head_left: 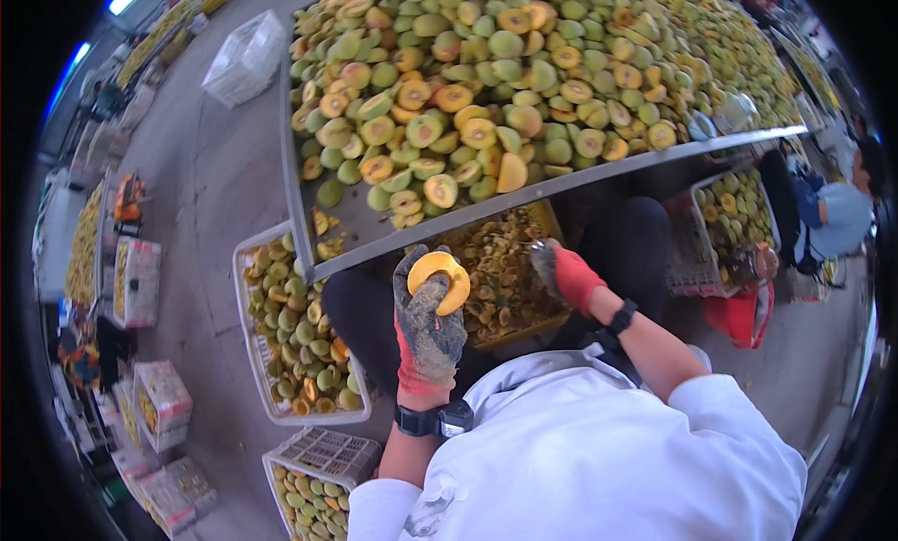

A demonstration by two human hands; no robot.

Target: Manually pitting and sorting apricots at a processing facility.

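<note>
My left hand (433,316), in a soiled red and grey work glove, holds a halved yellow-fleshed fruit (457,288), probably a peach, with its hollowed cut face showing. The thumb lies over the hollow. To the right, my right hand (572,274), gloved alike, is closed around a small metal tool (539,246); only its shiny end shows, so its kind is unclear. Below and between the hands stands a yellow crate (554,222) with pits and fruit scraps (501,267) in it. Just beyond, the metal-edged table (435,225) bears a large heap of halved fruit (477,131).
A white crate of fruit halves (242,260) stands left of my legs, with another fruit crate (330,446) behind it. At right are a fruit crate (701,218), a red bag (744,313) and a seated person (835,211). A white crate (245,57) sits on the floor at upper left.
</note>
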